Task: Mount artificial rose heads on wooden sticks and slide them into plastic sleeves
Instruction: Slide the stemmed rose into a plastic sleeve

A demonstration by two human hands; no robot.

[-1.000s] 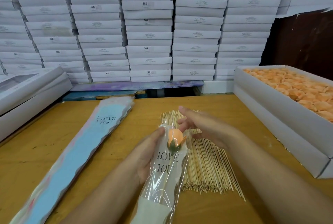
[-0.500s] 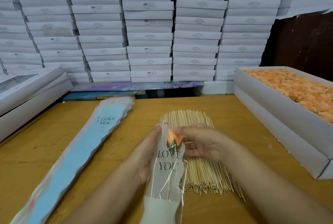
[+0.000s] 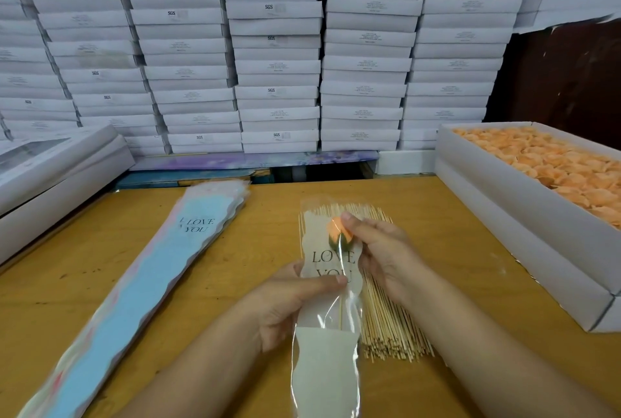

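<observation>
Holding clear sleeve [image 3: 331,286] above stick pile [image 3: 386,310]: left hand [image 3: 289,303] pinches its middle, right hand [image 3: 379,249] pinches orange rose head [image 3: 339,231] inside.

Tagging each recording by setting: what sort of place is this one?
Likely a small packing workshop or stockroom for gift flowers. A wall of stacked white boxes, an open box of orange rose heads and a pile of wooden sticks on the wooden table suggest piecework.

White boxes [image 3: 275,58] stand stacked in tall columns behind the counter's [image 3: 235,283] far edge. Two flat boxes [image 3: 57,175] lie stacked at its left edge. Dark wall [image 3: 568,75] far right.
</observation>
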